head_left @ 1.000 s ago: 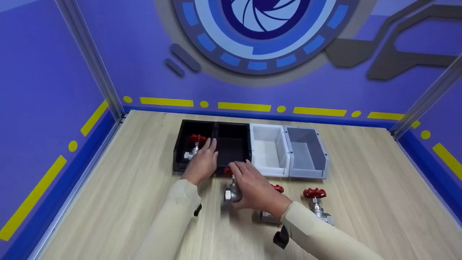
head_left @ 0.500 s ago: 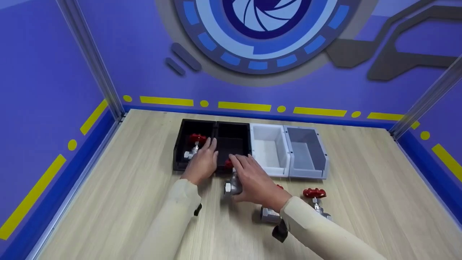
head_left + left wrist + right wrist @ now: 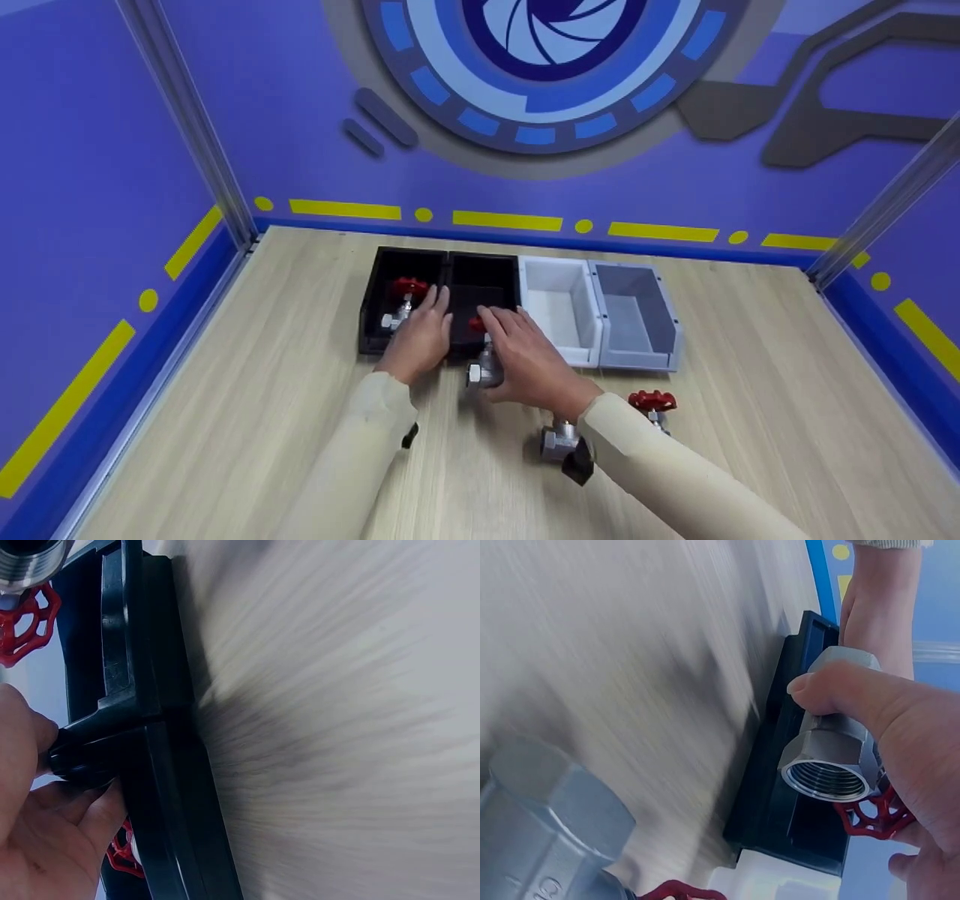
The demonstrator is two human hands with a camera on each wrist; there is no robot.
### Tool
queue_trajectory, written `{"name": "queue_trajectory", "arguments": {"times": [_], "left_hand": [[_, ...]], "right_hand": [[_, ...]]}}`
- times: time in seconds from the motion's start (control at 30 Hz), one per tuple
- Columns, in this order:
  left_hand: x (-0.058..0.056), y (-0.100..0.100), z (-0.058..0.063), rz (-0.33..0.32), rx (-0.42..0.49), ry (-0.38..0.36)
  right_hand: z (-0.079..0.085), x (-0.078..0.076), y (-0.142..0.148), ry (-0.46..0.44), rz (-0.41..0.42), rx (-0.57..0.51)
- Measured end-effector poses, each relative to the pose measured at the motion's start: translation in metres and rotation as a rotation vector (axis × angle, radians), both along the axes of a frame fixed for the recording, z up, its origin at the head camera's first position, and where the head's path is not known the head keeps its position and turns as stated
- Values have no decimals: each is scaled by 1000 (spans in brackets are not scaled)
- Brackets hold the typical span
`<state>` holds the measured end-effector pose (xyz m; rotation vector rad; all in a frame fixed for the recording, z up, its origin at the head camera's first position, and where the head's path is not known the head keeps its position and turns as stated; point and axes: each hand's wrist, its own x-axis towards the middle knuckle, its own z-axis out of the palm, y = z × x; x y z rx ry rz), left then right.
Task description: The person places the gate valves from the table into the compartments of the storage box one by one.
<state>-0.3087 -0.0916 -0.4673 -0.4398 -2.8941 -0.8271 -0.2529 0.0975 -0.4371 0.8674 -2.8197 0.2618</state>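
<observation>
My right hand (image 3: 529, 364) grips a gate valve (image 3: 484, 373), a metal body with a red handwheel, at the front of the second black bin (image 3: 484, 270). In the right wrist view the thumb lies across the valve body (image 3: 832, 736), its threaded opening facing the camera. My left hand (image 3: 420, 341) pinches the shared wall of the two black bins; the left wrist view shows thumb and fingers on either side of that wall (image 3: 94, 761). Inside the left black bin (image 3: 365, 330) another gate valve (image 3: 394, 320) stands, partly behind the left hand.
A white bin (image 3: 559, 356) and a grey bin (image 3: 641, 361) continue the row rightward. Two more gate valves stand on the wooden table, one (image 3: 556, 442) beneath the right wrist, the other (image 3: 652, 401) partly behind the right sleeve. Blue panels (image 3: 300, 172) enclose the table.
My right hand has carried its gate valve forward, from before the bins to the second black bin's front edge. The left hand has stayed on the bin wall.
</observation>
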Motion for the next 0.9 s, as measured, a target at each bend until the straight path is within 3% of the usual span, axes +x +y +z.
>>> {"name": "queue_trajectory", "arguments": {"times": [0.4, 0.9], "left_hand": [[1, -1, -1, -13, 14, 55], [0, -1, -3, -9, 18, 17]], "right_hand": [[-1, -7, 2, -1, -13, -36], [-4, -17, 0, 14, -39, -25]]}}
